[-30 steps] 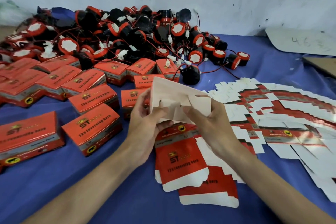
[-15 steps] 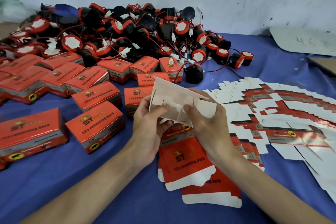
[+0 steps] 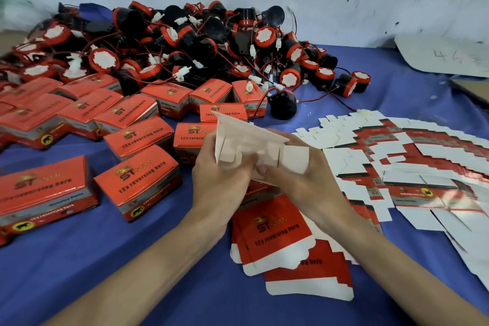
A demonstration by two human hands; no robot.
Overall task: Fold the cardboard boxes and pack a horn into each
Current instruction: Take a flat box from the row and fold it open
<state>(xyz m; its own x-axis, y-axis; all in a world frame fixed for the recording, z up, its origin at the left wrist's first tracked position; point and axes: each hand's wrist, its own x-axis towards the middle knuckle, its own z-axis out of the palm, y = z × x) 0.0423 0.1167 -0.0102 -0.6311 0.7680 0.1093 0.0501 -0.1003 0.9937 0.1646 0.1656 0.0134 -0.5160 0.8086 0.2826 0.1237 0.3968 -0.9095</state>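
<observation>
**Current state.** At frame centre I hold one half-folded carton [image 3: 251, 140] raised clear of the blue cloth [image 3: 105, 272], with its plain inner face toward the camera. My left hand [image 3: 219, 174] grips the carton's left end, thumb pressed on a bottom flap. My right hand [image 3: 299, 180] pinches the right end, thumb on the adjoining flaps, and a loose tab lies over its knuckles. Neither hand is spread.

**Handling.**
- I judge the carton to be thin printed card: very light, stiff across the panels, and weak at the score lines.
- The glossy outer face is probably slippery, so grip the panel edges near the corners.
- Do not grip the flap tips, which would crease or tear.

**Parts supply.**
- The horns [image 3: 185, 42] lie heaped at upper left to upper centre, with wires tangled.
- One black horn [image 3: 281, 103] sits apart, just above the carton.
- Take a horn by its rigid body, not by the lead, since the connectors look likely to snag.

**Surroundings.**
- Finished boxes [image 3: 137, 177] occupy the left of the frame.
- Flat blanks [image 3: 423, 161] fan out at right.
- More blanks [image 3: 275, 227] lie beneath my wrists.
</observation>
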